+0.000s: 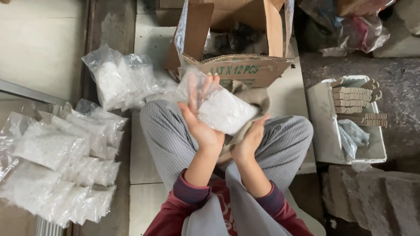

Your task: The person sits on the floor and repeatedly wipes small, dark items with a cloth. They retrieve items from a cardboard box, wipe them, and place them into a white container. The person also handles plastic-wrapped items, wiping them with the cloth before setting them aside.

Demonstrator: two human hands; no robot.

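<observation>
At frame centre, the left hand [200, 124] and right hand [250, 139] are cradling a clear bag of white granules [221, 109], fingers [202, 89] spread along its side. It is likely sagging, slippery; support underneath suits.

The floor [153, 43] is made of big pale tiles, a bit dusty. An open brown cardboard box [236, 48] sits on it. On one side lies a pile of clear bags [61, 161] (full of something white). On the other side are grey stone blocks [376, 196] and a white tray [328, 126].
</observation>
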